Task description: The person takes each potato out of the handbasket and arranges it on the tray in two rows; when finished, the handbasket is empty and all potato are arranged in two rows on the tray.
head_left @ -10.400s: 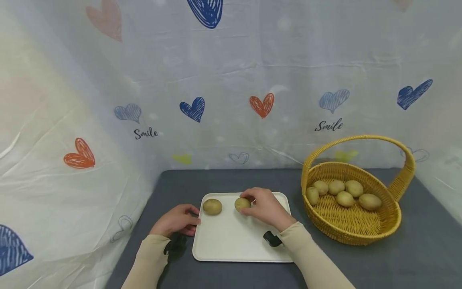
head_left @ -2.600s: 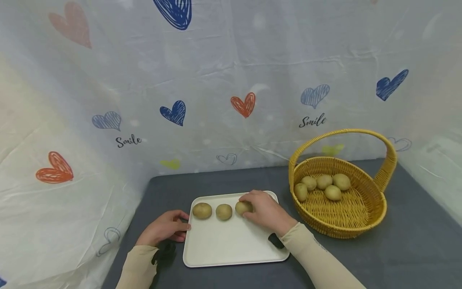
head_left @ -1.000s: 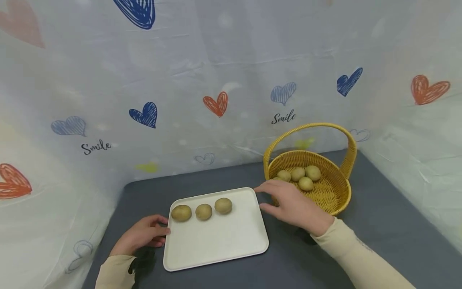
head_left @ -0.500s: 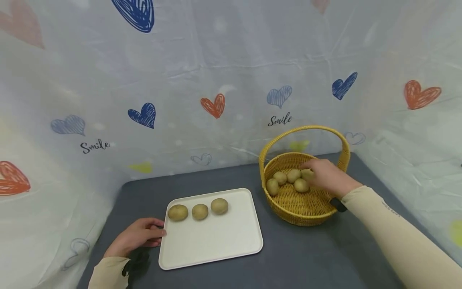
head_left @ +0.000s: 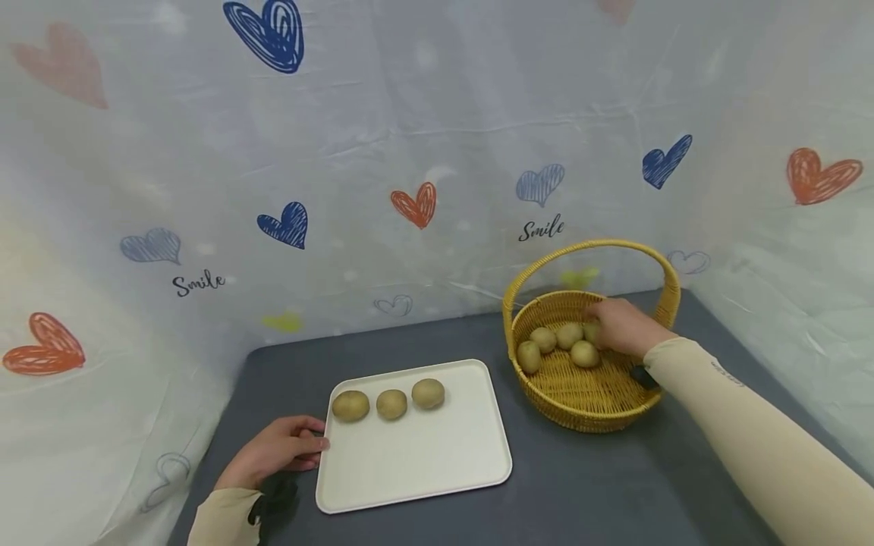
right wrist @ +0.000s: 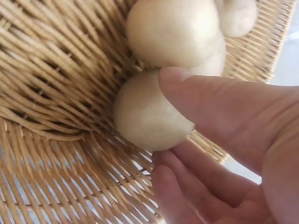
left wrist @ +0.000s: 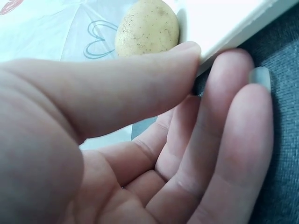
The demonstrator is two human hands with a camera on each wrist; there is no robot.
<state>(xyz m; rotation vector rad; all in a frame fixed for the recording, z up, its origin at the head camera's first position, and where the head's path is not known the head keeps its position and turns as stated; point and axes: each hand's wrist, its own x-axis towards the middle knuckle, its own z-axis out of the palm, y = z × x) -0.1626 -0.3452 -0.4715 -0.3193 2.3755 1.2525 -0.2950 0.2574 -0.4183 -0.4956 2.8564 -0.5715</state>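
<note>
My right hand (head_left: pixel 624 327) reaches into the yellow wicker basket (head_left: pixel 580 418). In the right wrist view its thumb and fingers are around a potato (right wrist: pixel 145 114), which still sits against the basket's weave. Several other potatoes (head_left: pixel 584 354) lie beside it, one (right wrist: pixel 173 32) right next to the thumb. At the left edge of the white tray (head_left: pixel 416 462), my left hand (head_left: pixel 276 451) holds the rim, thumb on top and fingers against the outer side. Three potatoes stand in a row along the tray's far side: left (head_left: pixel 351 406), middle (head_left: pixel 391 404) and right (head_left: pixel 428 393).
A dark grey cloth (head_left: pixel 546 485) covers the table, with a strip of it between tray and basket. The basket's tall handle (head_left: pixel 594 244) arches over the potatoes, behind the right hand. A white curtain (head_left: pixel 341 152) with printed hearts hangs behind and at both sides.
A second and a third potato have joined the tray's row. My right hand has let go of the third, moved right into the basket and closed around another. The left hand stays at the rim.
</note>
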